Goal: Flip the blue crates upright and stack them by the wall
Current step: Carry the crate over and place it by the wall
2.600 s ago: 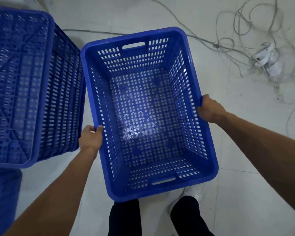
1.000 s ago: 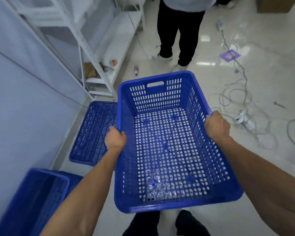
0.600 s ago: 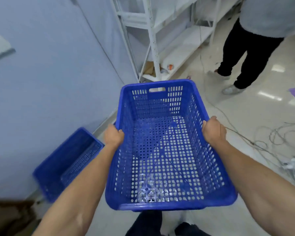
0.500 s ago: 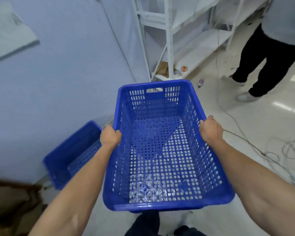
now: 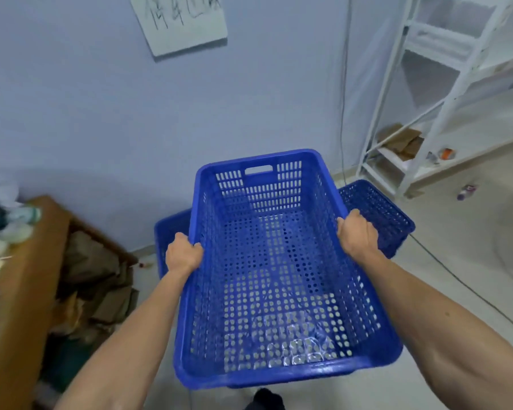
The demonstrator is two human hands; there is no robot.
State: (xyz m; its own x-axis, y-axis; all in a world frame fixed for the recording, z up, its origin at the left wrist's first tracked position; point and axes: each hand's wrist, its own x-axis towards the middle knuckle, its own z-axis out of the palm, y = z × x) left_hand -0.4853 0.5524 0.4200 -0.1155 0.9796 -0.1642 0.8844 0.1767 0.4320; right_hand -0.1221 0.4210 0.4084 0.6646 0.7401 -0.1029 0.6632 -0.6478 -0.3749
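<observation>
I carry an upright blue perforated crate point(image 5: 279, 279) in the air at waist height, its open top facing me. My left hand point(image 5: 182, 255) grips the left long rim and my right hand point(image 5: 356, 235) grips the right long rim. Beneath and behind it, another blue crate point(image 5: 376, 214) rests on the floor against the pale wall, mostly hidden by the carried one; a corner of it shows on the left point(image 5: 169, 232).
A brown wooden table point(image 5: 27, 261) with clutter stands at the left, cardboard scraps point(image 5: 98, 282) piled beside it. White metal shelving point(image 5: 427, 113) fills the right corner. A cable point(image 5: 456, 279) runs over the floor at right. A paper sign point(image 5: 184, 22) hangs on the wall.
The view has swung left toward the wall while I carry the crate. The floor crate now lies right under and behind the carried one. The other person has left the view.
</observation>
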